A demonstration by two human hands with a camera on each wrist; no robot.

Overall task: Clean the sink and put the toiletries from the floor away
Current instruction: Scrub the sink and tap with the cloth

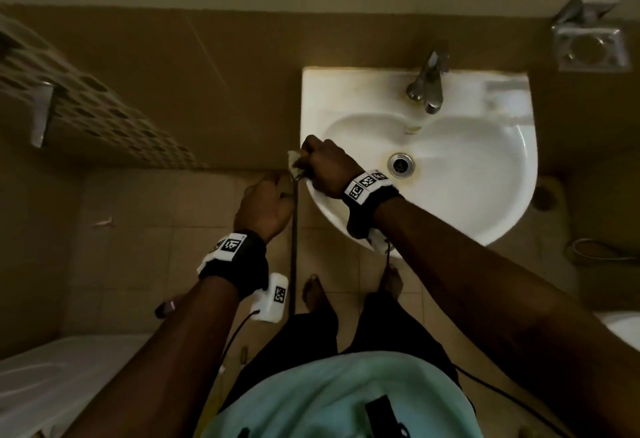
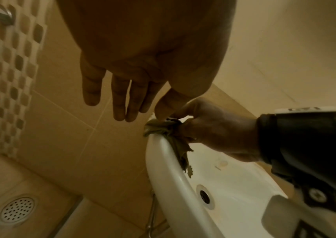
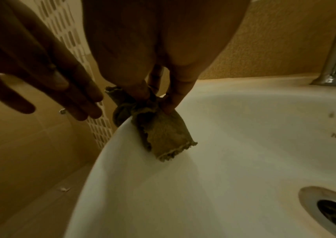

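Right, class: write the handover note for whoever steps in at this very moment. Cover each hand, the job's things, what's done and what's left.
Right hand: grips the cloth and presses it on the left rim of the sink.
Left hand: open, fingers straight, beside the sink rim, holding nothing.
Done: cannot be judged; staining shows round the drain and below the tap.
Left: finish wiping the sink, then put the toiletries away. A small dark item lies on the floor by the left forearm; I cannot tell what it is.
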